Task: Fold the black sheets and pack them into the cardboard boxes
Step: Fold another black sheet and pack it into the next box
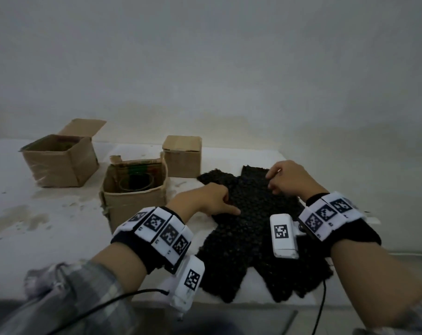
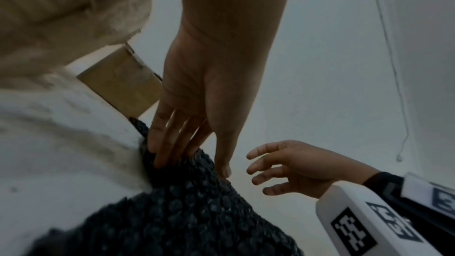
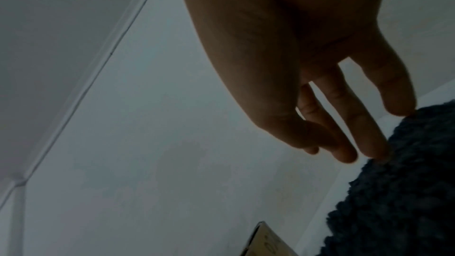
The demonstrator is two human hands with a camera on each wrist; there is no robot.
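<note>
Sheets (image 1: 243, 238) lie crossed on the counter (image 1: 60, 213), right of the box (image 1: 132, 204). My left hand (image 1: 205, 199) pinches an edge; my right hand (image 1: 289, 182) is loose, fingertips just touching. Since they overlap, lifting one probably drags the other, so I'd get a crooked fold.

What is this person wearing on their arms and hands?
Left hand and right hand are bare. Each wrist has a black band ringed with white blocks bearing black square markers, plus a white marked camera housing with a black cable. Sleeves are grey plaid.

Black sheet (image 3: 399, 192) beneath right hand (image 3: 295, 46)
</note>
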